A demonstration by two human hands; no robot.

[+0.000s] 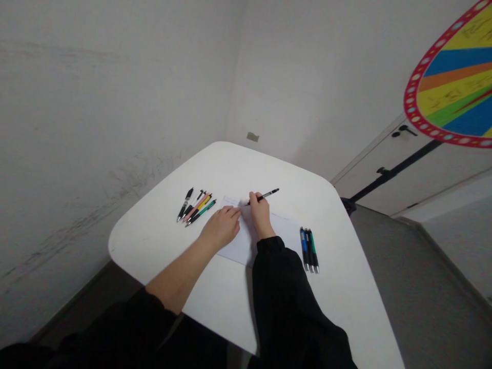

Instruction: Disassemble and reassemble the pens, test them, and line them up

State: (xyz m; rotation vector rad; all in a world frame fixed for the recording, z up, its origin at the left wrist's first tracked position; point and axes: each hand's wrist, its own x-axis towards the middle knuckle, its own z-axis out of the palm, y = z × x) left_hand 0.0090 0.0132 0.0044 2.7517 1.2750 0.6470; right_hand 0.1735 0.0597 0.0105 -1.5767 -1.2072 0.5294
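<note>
A black pen point(269, 194) is gripped in my right hand point(260, 211), slanting up to the right, its lower end close to the paper. Under both hands lies a white sheet of paper point(284, 229) with faint writing near its top edge. My left hand point(223, 225) rests flat on the sheet's left part, fingers stretched out toward the pen's lower end. Left of that hand is a loose group of several pens point(197, 205), with black, white, pink, yellow and green barrels. Beside the sheet's right edge, three pens point(309, 249) lie side by side, blue, black and green.
The white table point(338, 287) has rounded corners and stands close to the walls. At the upper right, a colourful prize wheel point(457, 87) on a black stand point(395, 171) is in front of a white door point(442, 174). Grey floor point(415, 277) shows on the right.
</note>
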